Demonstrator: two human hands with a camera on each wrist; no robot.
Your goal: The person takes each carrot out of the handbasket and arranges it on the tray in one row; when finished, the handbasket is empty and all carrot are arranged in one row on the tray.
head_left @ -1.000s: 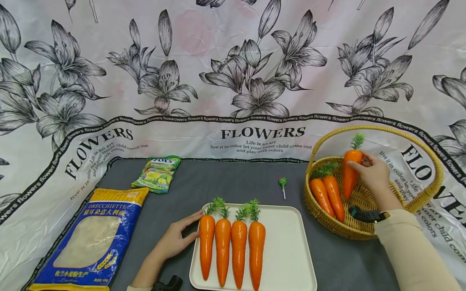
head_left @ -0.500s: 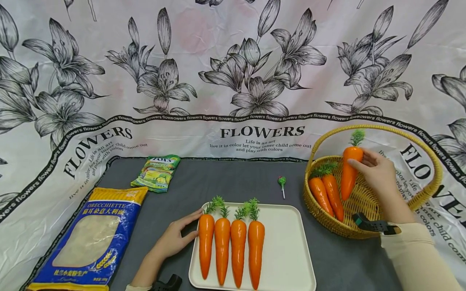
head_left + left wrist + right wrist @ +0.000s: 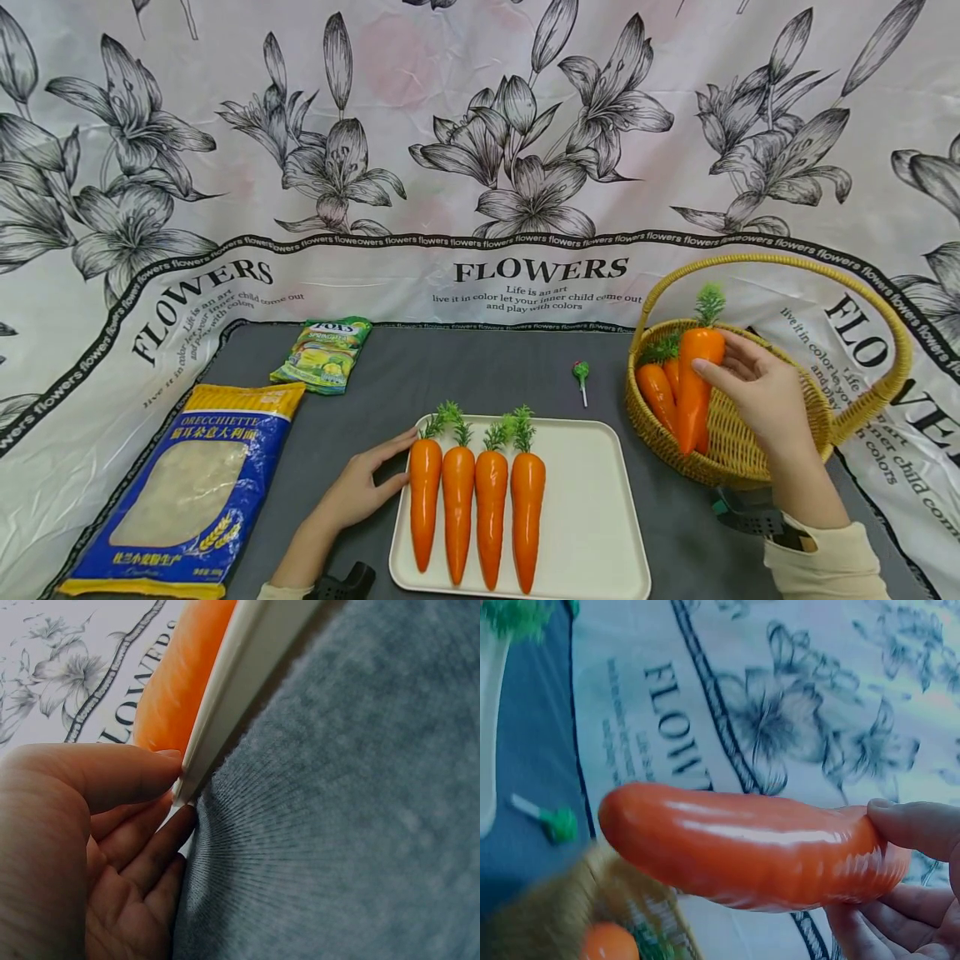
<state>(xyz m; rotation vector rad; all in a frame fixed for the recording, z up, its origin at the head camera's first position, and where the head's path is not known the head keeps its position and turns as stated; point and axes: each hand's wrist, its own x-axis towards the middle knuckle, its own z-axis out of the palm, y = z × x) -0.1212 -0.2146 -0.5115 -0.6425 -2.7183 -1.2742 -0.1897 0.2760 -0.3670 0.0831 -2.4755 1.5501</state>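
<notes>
My right hand [image 3: 765, 392] pinches a glossy orange carrot [image 3: 694, 379] with a green tuft, thumb and fingers near its thick end. The carrot is upright over the left part of the wicker basket [image 3: 731, 454], tip pointing down, partly covering the carrots [image 3: 655, 393] lying inside. In the right wrist view the held carrot [image 3: 757, 851] stretches across the middle. At the left rim of a cream tray [image 3: 588, 508] rests my left hand [image 3: 360, 490], its fingers fairly straight and touching the edge. Several carrots [image 3: 491, 521] lie side by side on the tray, tufts away from me.
A small green lollipop [image 3: 581, 375] lies between tray and basket. Further left are a blue and yellow orecchiette bag [image 3: 180, 492] and a green candy packet [image 3: 324, 357]. The basket's tall handle [image 3: 765, 260] arches above it. A flower-printed cloth [image 3: 525, 167] hangs behind.
My right hand has moved left and slightly towards me with the carrot, which now overlaps the other carrots in the basket. My left hand stays at the tray's rim.
</notes>
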